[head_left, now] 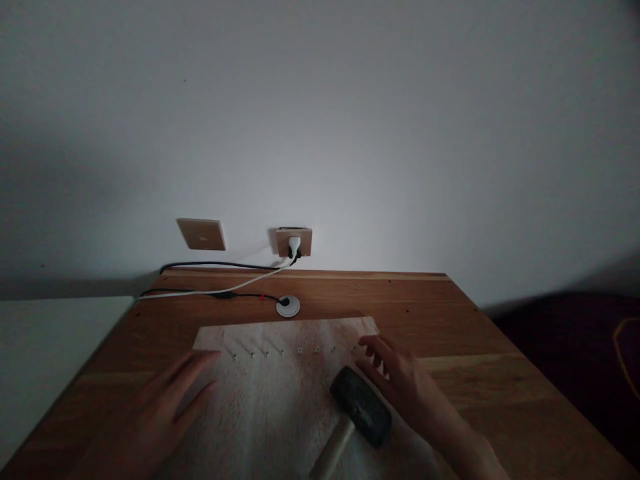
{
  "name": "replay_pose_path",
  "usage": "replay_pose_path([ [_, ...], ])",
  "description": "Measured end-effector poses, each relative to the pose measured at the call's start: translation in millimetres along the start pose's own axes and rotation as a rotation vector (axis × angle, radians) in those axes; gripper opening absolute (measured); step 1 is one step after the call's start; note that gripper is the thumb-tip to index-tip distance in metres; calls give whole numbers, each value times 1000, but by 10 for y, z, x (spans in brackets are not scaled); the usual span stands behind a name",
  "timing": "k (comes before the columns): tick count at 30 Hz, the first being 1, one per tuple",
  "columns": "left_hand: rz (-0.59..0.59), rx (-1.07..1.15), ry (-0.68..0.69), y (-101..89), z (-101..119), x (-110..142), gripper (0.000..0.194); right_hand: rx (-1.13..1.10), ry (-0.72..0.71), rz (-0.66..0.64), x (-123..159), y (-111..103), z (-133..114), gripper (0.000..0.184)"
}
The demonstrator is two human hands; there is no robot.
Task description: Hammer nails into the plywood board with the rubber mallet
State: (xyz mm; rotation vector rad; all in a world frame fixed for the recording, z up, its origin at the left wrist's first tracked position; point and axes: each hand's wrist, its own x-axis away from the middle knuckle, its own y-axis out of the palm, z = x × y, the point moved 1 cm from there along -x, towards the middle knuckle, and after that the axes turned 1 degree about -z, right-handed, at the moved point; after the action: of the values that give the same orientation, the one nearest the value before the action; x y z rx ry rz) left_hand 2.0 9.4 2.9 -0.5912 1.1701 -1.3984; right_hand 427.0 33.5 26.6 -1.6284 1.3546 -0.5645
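Note:
A pale, stained board lies on the wooden table, with a row of several small screws or nails across its far part. Those toward the left cast long shadows; on the right mostly small round heads show. Over the board's left edge is my left hand, fingers stretched and apart, holding nothing. My right hand is at the right end of the row, its curved fingers close to the last small head, thumb and forefinger apart. A black-headed mallet with a light handle rests on the board beside my right hand, untouched.
The wooden tabletop meets a white wall. A wall socket holds a white plug; white and black cables run left along the back. A round cable grommet sits behind the board. Dark fabric is at right.

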Motion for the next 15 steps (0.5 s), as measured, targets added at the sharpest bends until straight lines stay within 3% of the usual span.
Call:
replay_pose_path([
  [3, -35, 52, 138, 63, 213, -283, 32, 63, -43, -61, -166, 52, -38, 15],
  [6, -72, 96, 173, 146, 283, -404, 34, 122, -64, -107, -238, 102, -45, 10],
  [10, -137, 164, 185, 243, 203, -426, 42, 174, -66, -121, -263, 147, -53, 24],
  [15, -134, 183, 250, 278, 79, -433, 48, 148, -82, -111, -262, 131, -89, 30],
])
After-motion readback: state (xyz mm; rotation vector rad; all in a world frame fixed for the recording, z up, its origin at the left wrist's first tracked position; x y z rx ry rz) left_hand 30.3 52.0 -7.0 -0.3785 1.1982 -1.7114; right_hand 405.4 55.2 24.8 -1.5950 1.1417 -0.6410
